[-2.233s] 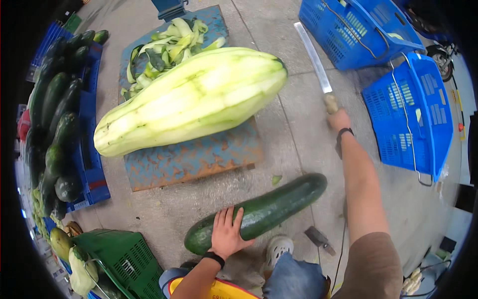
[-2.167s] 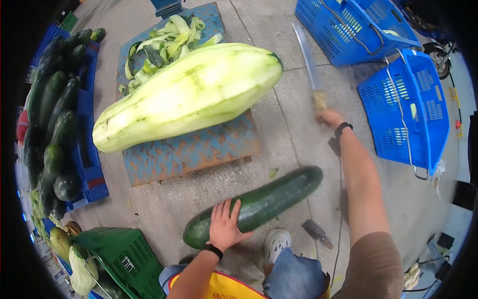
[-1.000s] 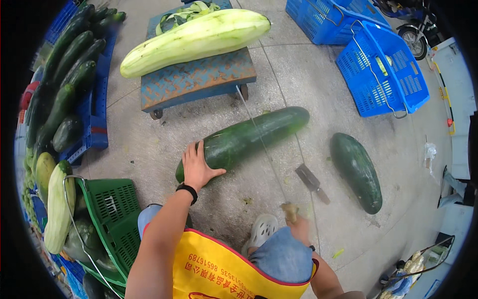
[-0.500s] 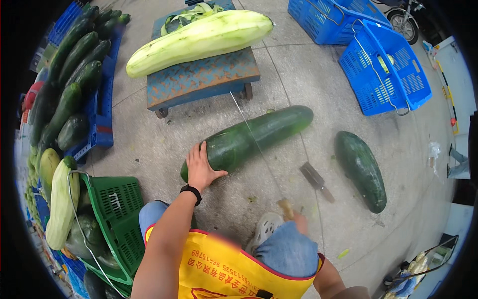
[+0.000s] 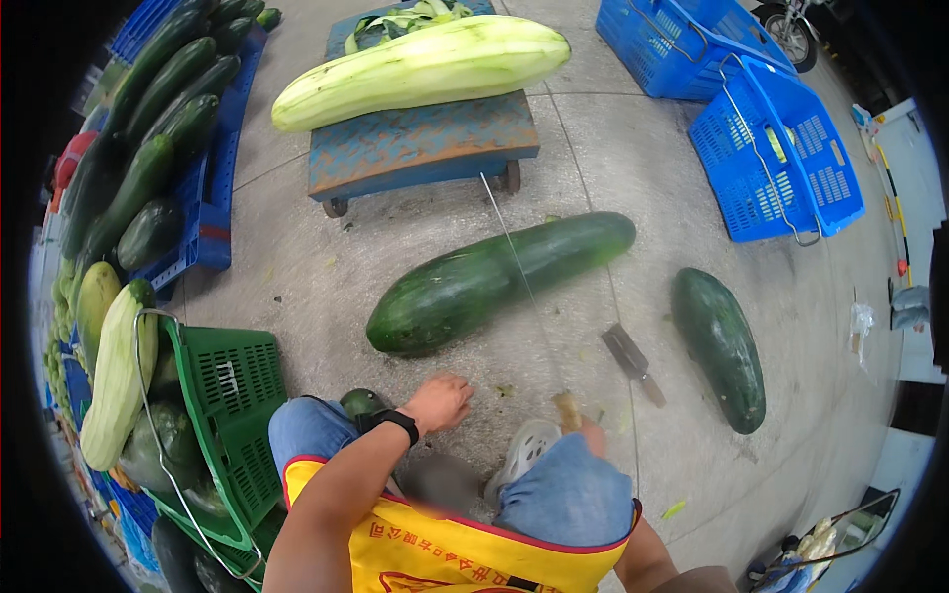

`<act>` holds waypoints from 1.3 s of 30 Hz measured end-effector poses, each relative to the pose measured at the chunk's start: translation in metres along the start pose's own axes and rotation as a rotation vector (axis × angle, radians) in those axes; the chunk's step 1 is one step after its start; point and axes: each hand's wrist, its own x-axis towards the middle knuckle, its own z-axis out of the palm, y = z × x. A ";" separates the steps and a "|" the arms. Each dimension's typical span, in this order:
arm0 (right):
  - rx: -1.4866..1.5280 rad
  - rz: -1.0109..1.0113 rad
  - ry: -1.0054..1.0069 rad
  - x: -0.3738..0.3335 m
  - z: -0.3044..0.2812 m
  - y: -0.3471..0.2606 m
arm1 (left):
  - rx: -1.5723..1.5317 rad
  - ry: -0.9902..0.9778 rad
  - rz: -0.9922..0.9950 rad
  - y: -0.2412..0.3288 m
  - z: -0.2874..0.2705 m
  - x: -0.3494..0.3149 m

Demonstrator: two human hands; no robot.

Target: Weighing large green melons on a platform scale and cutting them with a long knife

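"While we leaned over the thick, waxy dark-green gourd (image 5: pixel 465 292), where were our hands?"

"Our bare left hand (image 5: pixel 442 403) hung at its seven o'clock, apart from the skin, fingers loosely bent around nothing we could see. Our right hand (image 5: pixel 593 433), at five, seemed wrapped round the tan handle (image 5: pixel 567 409) of the long, thin steel knife (image 5: pixel 517 270), though our denim-covered knee (image 5: pixel 568 484) hid most of the grip."

"Why did the knife run that way?"

"It crossed the gourd's middle, tip toward twelve, probably so that the handle sat near our body. Whether the edge had bitten in, we couldn't tell."

"And we had the gourd down low?"

"Yes, on the grey concrete floor (image 5: pixel 326 306), likely for firm support under such bulk. At its eleven o'clock, the rust-worn blue metal platform (image 5: pixel 425 138) bore a long, peeled pale-green gourd (image 5: pixel 425 71)."

"What about the short, broad-bladed cleaver (image 5: pixel 625 351)?"

"It lay loose at four o'clock, perhaps to be within our right hand's reach, between our gourd and a shorter dark-green gourd (image 5: pixel 719 351)."
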 end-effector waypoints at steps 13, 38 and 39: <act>0.053 0.027 0.002 0.003 -0.004 0.001 | -0.158 0.049 -0.256 -0.042 -0.099 0.010; -0.051 0.059 -0.064 0.018 -0.011 0.002 | -0.470 -0.732 -0.829 0.075 -0.051 -0.338; -0.044 0.037 -0.082 0.022 -0.004 0.005 | -0.504 -0.733 -0.838 0.090 -0.053 -0.333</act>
